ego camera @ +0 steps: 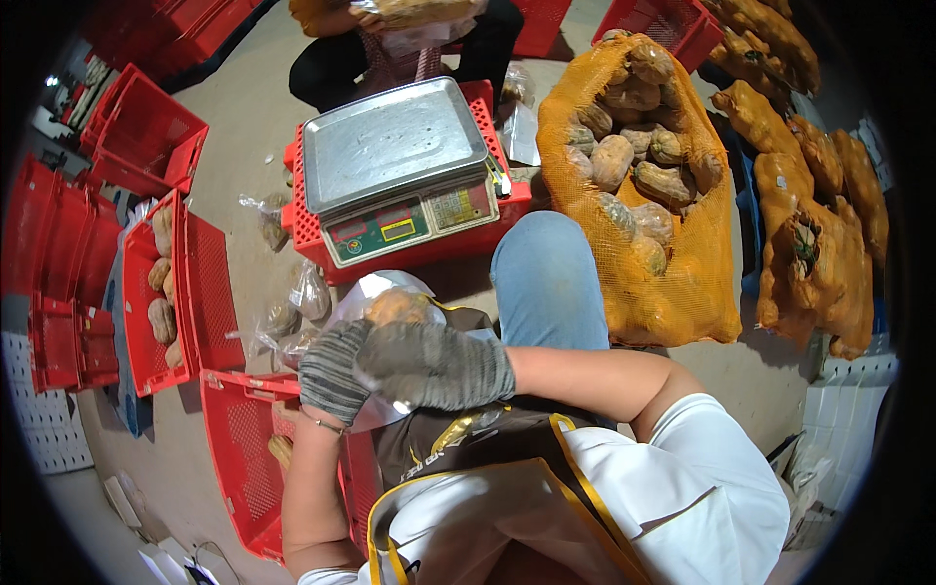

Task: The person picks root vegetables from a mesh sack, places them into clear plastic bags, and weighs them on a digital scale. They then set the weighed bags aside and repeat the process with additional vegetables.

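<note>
Both my hands wear grey striped knit gloves and meet over my lap, just below the scale. A pumpkin in a clear plastic bag (398, 306) lies between them. My left hand (335, 373) grips the near left side of the bag. Across its front lies my right hand (439, 365), slightly blurred, its fingers curled on the bag and partly hiding the pumpkin. A digital scale with a steel tray (391, 142) rests on an upturned red crate; nothing lies on the tray. Right of my knee stands an open orange mesh sack (665, 292) full of pumpkins.
Several bagged pumpkins (311, 291) lie on the floor at the left. Red crates holding pumpkins (208, 292) stand left and near my left arm (245, 468). More full mesh sacks (819, 270) line the right side. Opposite sits a co-worker (329, 73) holding a bagged item.
</note>
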Demonstrator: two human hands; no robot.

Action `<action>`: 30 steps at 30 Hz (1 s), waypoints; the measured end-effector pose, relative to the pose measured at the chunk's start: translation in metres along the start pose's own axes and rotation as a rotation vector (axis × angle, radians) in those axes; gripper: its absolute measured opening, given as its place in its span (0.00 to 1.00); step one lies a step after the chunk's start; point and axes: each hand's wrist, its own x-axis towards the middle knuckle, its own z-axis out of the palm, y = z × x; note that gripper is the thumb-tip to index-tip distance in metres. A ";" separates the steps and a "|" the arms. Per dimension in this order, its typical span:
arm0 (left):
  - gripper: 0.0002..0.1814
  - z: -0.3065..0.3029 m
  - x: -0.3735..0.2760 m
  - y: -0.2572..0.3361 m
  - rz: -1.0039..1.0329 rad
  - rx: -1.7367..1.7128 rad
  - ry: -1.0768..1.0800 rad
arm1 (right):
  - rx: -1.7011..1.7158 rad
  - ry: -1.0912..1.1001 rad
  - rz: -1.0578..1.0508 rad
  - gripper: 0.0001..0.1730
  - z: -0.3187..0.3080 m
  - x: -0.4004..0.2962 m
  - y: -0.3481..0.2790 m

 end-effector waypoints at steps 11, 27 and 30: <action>0.08 0.040 -0.040 -0.213 -0.700 -0.793 0.561 | -0.445 0.509 0.461 0.16 -0.108 -0.039 0.007; 0.23 0.266 -0.036 -0.441 -1.382 -0.231 -0.001 | -0.376 0.929 1.404 0.11 -0.205 -0.206 -0.040; 0.23 0.310 -0.058 -0.445 -1.388 -0.339 -0.043 | -0.492 0.835 1.471 0.15 -0.218 -0.223 -0.027</action>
